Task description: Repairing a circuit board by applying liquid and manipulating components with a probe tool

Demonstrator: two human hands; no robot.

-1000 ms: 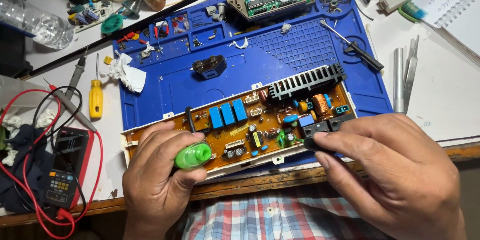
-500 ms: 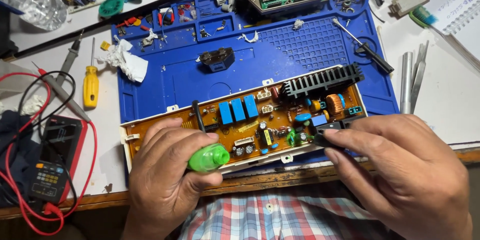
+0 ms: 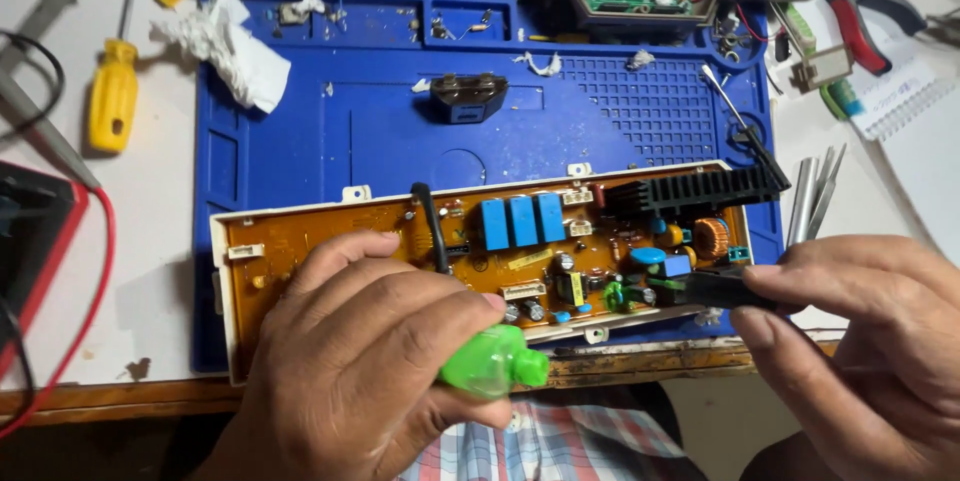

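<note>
At lower centre, a green-handled screwdriver (image 3: 492, 363) was gripped by the left hand (image 3: 370, 361) over the orange circuit board (image 3: 480, 251), unremoved from its white tray, while a black tool (image 3: 715, 288) was pinched by the right hand (image 3: 870, 351).

A long orange-brown circuit board (image 3: 500, 241) in a cream plastic frame lay flat along the near edge of a blue work mat (image 3: 350, 131), tilted slightly up to the right. It carried three blue block components near its middle and a black finned heatsink at its far right corner. A screwdriver with a translucent green handle (image 3: 490, 363) stood on the board's middle. A small black tool (image 3: 715, 288) pointed at the board's right end.
</note>
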